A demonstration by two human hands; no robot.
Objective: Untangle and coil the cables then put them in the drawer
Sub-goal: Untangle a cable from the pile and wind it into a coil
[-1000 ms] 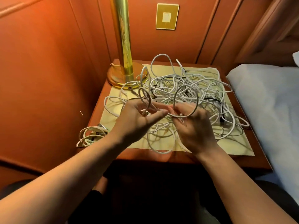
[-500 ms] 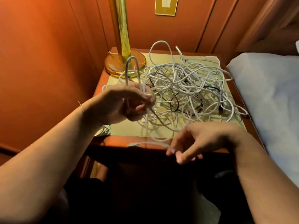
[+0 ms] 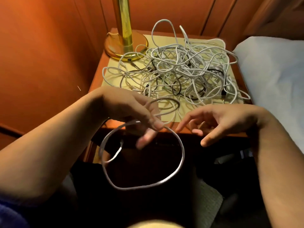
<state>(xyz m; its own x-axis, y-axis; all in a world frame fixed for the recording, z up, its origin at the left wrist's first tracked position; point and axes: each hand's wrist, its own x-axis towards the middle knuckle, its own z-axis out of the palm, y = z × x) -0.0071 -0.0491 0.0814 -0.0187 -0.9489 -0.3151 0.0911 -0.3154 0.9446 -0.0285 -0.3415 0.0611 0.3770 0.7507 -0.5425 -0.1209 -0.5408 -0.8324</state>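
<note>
- So far you have one white cable (image 3: 178, 163) free of the heap: it hangs as a single big loop below your left hand (image 3: 131, 112), in front of the surface (image 3: 181, 129) edge, with one end curling inward at the lower left.
- Your left hand pinches that cable at the top of the loop, with a second, smaller turn showing just behind the fingers; the coil looks only begun, not finished.
- Your right hand (image 3: 218, 122) holds nothing; its fingers are spread and relaxed, just beside the loop, well placed to feed the next turn.
- The tangle of cables (image 3: 181, 71) is still a knotted heap of white and a few dark leads on the yellow mat (image 3: 167, 118), so most of the untangling is left.
- I cannot make out a drawer; the space below the surface is too dark to tell, so judge nothing as stowed yet.
- Around the heap: a brass lamp base (image 3: 125, 45) touching the outer strands at the back left, and the bed (image 3: 271, 71) on the right.
</note>
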